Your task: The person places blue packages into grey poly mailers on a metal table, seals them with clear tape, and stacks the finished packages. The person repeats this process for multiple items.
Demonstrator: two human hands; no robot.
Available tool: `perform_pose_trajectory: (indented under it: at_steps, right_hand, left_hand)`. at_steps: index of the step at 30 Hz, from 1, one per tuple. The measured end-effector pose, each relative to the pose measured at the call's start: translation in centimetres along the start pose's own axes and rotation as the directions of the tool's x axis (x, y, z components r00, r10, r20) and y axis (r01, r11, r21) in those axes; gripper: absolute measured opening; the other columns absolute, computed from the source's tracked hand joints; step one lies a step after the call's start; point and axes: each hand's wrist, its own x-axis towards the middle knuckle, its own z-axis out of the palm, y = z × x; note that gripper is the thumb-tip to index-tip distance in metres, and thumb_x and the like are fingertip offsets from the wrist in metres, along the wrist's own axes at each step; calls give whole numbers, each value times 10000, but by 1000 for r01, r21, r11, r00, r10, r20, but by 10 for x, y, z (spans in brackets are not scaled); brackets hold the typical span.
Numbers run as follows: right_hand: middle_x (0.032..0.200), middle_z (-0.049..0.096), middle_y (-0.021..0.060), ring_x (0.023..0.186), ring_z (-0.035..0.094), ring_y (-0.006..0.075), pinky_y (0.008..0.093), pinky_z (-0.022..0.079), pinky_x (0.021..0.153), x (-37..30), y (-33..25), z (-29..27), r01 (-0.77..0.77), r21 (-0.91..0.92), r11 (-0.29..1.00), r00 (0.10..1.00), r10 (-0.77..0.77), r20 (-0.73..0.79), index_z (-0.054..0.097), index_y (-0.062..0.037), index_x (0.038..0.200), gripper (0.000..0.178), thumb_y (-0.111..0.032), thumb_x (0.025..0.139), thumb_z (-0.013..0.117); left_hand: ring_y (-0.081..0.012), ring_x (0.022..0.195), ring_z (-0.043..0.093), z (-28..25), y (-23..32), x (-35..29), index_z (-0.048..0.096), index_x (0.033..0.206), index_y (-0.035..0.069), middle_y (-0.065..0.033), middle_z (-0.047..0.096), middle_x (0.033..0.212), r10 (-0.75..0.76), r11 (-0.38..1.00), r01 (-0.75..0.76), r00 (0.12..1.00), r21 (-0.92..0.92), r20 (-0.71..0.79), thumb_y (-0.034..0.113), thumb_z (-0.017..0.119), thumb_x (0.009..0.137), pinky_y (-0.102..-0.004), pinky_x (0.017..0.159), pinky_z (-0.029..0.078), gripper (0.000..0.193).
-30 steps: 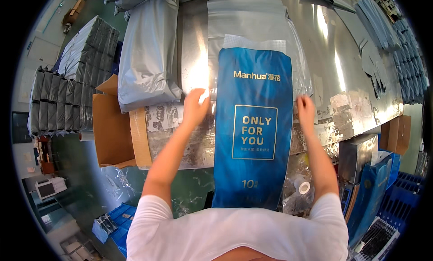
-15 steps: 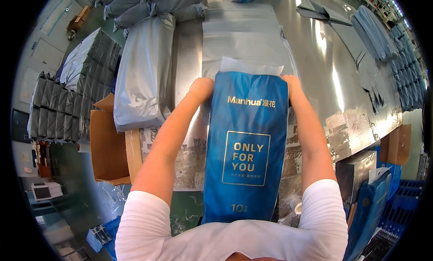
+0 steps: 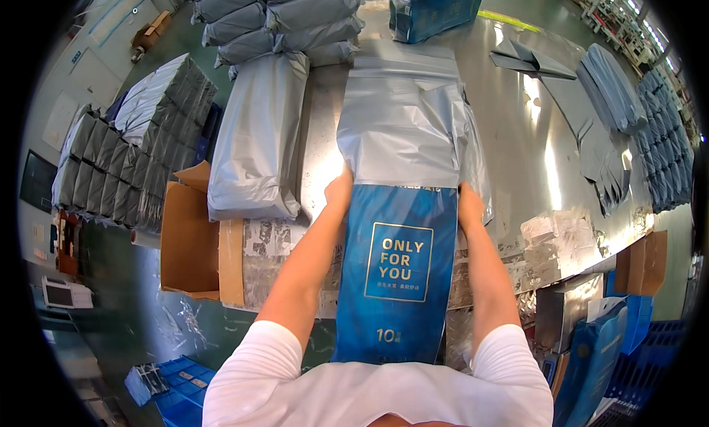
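A long blue package (image 3: 399,279) with pale lettering lies lengthwise in front of me, its far end inside the mouth of a grey plastic mailer bag (image 3: 402,124) flat on the metal table (image 3: 532,154). My left hand (image 3: 340,190) grips the left edge where the package meets the bag. On the right edge, at the same seam, sits my right hand (image 3: 469,202). The fingers of both hands are partly hidden under the bag's rim.
A filled grey bag (image 3: 255,139) lies left of the mailer, with more stacked behind (image 3: 273,13). A blue box (image 3: 436,9) stands at the far end. Flat grey mailers (image 3: 613,94) sit right. An open cardboard box (image 3: 192,242) and stacked dark packs (image 3: 111,168) are at left.
The blue package has slid away from me into the grey bag, so its top part is now covered. Both hands moved forward along its edges with it.
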Motion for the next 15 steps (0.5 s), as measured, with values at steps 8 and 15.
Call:
perform_pose_trajectory:
  at_steps: [8, 15]
  right_hand:
    - [851, 620, 184, 812, 604, 320, 414, 484, 699, -117, 9, -41, 281, -161, 946, 691, -83, 718, 652, -63, 804, 305, -334, 712, 545]
    - [808, 641, 132, 749, 618, 244, 378, 489, 661, -249, 36, -67, 497, 278, 822, -45, -296, 954, 634, -70, 878, 291, -320, 770, 532]
  left_hand:
    - [-324, 812, 602, -13, -69, -109, 635, 821, 71, -181, 619, 844, 125, 950, -249, 855, 188, 504, 259, 561, 714, -418, 682, 475, 228]
    - [-345, 806, 608, -31, -93, -270, 641, 780, -12, -216, 616, 824, 144, 837, -515, 533, 184, 834, 164, 596, 636, -428, 692, 489, 231]
